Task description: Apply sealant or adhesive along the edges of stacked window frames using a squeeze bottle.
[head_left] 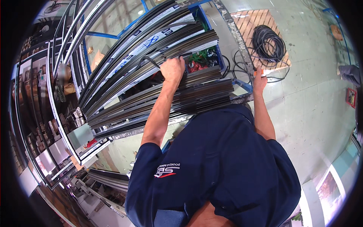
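My left hand (172,69) is closed in a fist over the long dark profiles (151,73). From it a black flexible strip (148,59) loops out to the left. Lower and to the right, my right hand (259,80) is closed on a small orange thing (260,72), whose kind I cannot make out. Just beyond that hand, a coil of black cord-like strip (267,43) lies on a slatted wooden pallet (242,22). Loose lengths of the strip run from the coil past my right hand.
Between the profiles sits a blue bin (206,22) holding red and green pieces. A worn metal beam (236,34) of the rack runs beside the pallet. Large frames (49,75) stand on the left. At the far right is a person's grey trouser leg (348,73).
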`<state>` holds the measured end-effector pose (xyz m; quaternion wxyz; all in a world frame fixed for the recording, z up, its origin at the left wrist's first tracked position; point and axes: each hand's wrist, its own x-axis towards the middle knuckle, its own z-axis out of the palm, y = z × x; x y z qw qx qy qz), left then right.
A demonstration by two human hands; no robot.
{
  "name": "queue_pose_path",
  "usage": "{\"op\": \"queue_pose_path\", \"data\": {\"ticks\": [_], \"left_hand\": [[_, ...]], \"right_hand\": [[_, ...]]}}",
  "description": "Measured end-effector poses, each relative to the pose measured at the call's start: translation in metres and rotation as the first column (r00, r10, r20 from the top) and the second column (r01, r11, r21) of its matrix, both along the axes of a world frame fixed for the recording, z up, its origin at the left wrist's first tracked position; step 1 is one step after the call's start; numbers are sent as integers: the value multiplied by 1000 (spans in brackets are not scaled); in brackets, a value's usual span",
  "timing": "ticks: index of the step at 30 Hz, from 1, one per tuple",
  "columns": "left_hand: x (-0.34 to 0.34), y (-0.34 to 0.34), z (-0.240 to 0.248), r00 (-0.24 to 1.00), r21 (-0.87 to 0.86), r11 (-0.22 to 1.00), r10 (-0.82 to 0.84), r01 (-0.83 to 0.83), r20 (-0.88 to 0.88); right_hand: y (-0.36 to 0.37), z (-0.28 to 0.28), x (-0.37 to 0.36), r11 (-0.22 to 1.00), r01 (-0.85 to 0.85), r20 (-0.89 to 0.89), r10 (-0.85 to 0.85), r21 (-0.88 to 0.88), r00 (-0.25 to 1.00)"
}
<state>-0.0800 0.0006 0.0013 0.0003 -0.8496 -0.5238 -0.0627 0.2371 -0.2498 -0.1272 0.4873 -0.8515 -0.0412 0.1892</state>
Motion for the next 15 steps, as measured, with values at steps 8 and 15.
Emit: {"op": "queue_pose_path", "data": {"ticks": [8,15], "left_hand": [[42,-10,-8,999,-113,993,-17,20,28],[8,-5,33,998,-158,986,60,-56,21]], "right_hand": [[2,13,-6,999,-38,-10,38,10,999],[-4,14,5,986,-25,-78,38,166,996]]}}
